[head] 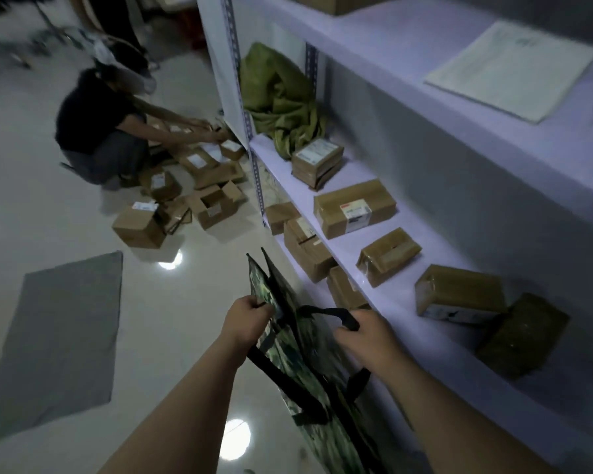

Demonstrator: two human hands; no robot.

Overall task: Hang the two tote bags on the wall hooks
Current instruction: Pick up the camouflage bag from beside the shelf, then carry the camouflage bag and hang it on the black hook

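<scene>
- Camouflage-patterned tote bag (288, 340) hangs low in front of the person, between the two forearms and just beside the shelving unit (408, 63).
- Left hand (249, 318) has its grip closed on the bag's upper edge, fingers curled over the fabric.
- Right hand (367, 333) has its grip closed around a black strap handle (336, 316), which arches up from the bag's mouth.
- A second black strap (281, 381) runs down the bag's side under the left forearm; whether a second bag is folded in with this one cannot be told.
- Brown cardboard parcels (355, 208) lie in a row on the middle shelf, with more on the shelf below.
- A bundle of green cloth (278, 97) sits at the far end of that shelf.
- A sheet of paper (514, 70) lies on the top shelf.
- On the glossy white floor (31, 217), a grey mat (62, 340) lies to the left.
- Farther off, another person (96, 131) crouches among scattered boxes (141, 224).
</scene>
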